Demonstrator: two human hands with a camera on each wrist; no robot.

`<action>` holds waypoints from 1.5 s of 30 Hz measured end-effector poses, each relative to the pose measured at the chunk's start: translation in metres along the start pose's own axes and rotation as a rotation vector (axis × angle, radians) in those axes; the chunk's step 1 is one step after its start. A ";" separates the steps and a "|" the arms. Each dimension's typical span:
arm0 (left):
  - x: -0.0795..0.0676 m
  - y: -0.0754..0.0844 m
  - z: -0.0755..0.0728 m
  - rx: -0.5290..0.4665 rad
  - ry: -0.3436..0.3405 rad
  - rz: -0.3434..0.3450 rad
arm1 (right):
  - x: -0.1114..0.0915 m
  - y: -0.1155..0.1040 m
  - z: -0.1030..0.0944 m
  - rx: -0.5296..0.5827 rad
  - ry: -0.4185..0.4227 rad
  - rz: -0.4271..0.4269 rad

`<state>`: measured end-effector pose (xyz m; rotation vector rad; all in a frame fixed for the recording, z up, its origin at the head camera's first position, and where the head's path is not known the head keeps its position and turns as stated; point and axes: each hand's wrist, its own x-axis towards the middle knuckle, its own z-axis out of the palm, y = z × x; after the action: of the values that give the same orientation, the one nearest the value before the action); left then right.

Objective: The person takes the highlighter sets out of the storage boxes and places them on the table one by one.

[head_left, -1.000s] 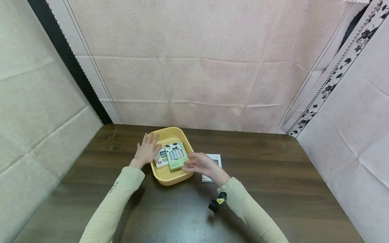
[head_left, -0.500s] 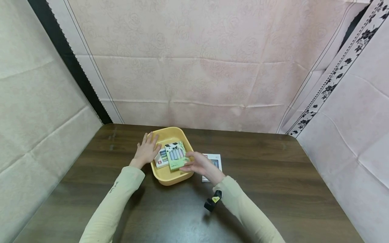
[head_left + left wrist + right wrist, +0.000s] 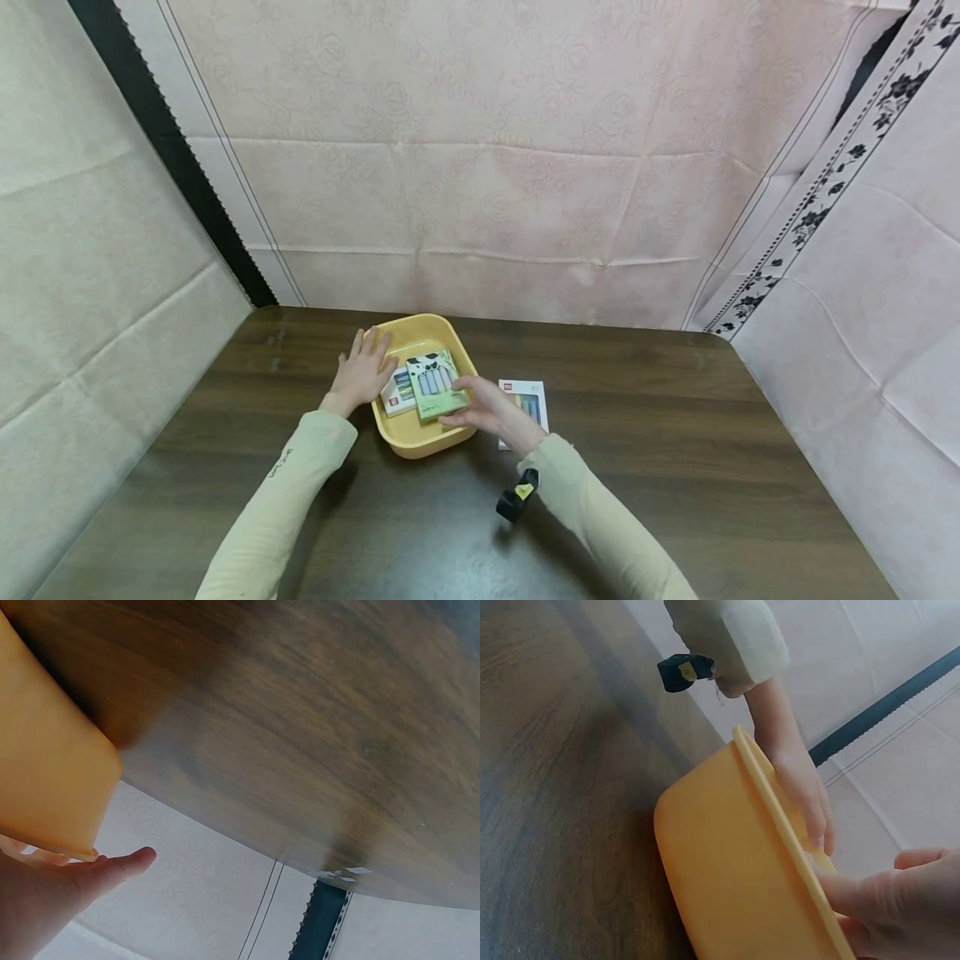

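Note:
A yellow plastic basket [image 3: 408,439] stands on the table. Inside, a green box with a cow print and a row of pale sticks [image 3: 433,383] overlaps a white box with coloured stripes [image 3: 398,393]. My left hand [image 3: 358,372] rests on the basket's left rim, fingers spread. In the left wrist view, part of that hand [image 3: 52,892] shows at the rim. My right hand [image 3: 486,407] reaches over the right rim, its thumb and fingers apart at the green box's right edge. In the right wrist view, the right hand [image 3: 892,900] dips inside the rim.
Right of the basket, a white box with a window [image 3: 528,400] lies on the dark wooden table [image 3: 637,467], partly behind the right wrist. A black wrist camera [image 3: 517,497] sits on the right sleeve. Pale cloth [image 3: 480,208] hangs behind the table.
My right hand has moved a little left, farther over the green box, uncovering more of the white box on the table. The left hand and the basket have stayed put.

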<state>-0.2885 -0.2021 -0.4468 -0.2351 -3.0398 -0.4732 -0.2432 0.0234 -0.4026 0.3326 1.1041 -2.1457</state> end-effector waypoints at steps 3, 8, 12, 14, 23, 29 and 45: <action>0.000 0.000 0.001 0.004 0.005 0.003 | 0.003 0.002 0.000 -0.003 0.004 -0.006; 0.001 0.000 0.000 0.012 0.007 0.005 | 0.008 0.003 0.001 -0.017 0.010 -0.019; 0.001 -0.001 0.000 0.015 0.001 0.004 | 0.010 0.004 0.003 -0.021 0.032 -0.038; 0.001 -0.001 0.001 0.011 0.002 0.004 | 0.011 0.005 0.003 -0.017 0.045 -0.047; 0.001 -0.001 0.002 0.006 0.012 0.006 | 0.010 0.008 0.005 -0.018 0.086 -0.071; 0.001 -0.001 0.001 0.010 0.016 0.010 | 0.012 0.009 0.002 -0.003 0.093 -0.067; 0.001 -0.002 0.002 0.006 0.017 0.008 | 0.011 0.008 0.003 0.091 0.121 0.002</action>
<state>-0.2897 -0.2027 -0.4491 -0.2420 -3.0225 -0.4634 -0.2452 0.0130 -0.4115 0.5105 1.0740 -2.2023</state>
